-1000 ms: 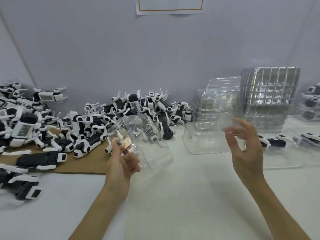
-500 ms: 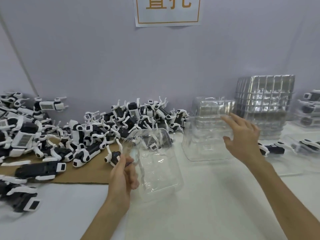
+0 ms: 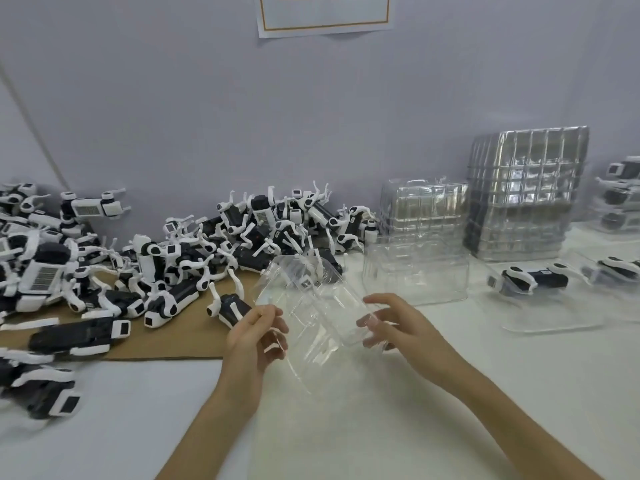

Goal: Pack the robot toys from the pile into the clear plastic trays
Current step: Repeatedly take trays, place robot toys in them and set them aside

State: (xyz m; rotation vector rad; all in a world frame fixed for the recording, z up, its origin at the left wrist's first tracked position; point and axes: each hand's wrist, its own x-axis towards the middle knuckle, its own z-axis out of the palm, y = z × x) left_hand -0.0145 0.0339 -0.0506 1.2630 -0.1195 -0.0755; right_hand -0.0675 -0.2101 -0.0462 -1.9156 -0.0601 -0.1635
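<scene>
Hands meet on one clear moulded plastic tray (image 3: pixel 311 306), held tilted above the white table (image 3: pixel 381 427). On its left edge the left hand (image 3: pixel 252 337) pinches with thumb and curled fingers, while the right hand (image 3: pixel 398 327) curls its fingers round the right edge. Left of and behind the tray lies the pile of black-and-white robot toys (image 3: pixel 156 251), partly on brown cardboard (image 3: pixel 166 341). Behind the tray to its right stand stacks of empty clear trays (image 3: pixel 526 188).
</scene>
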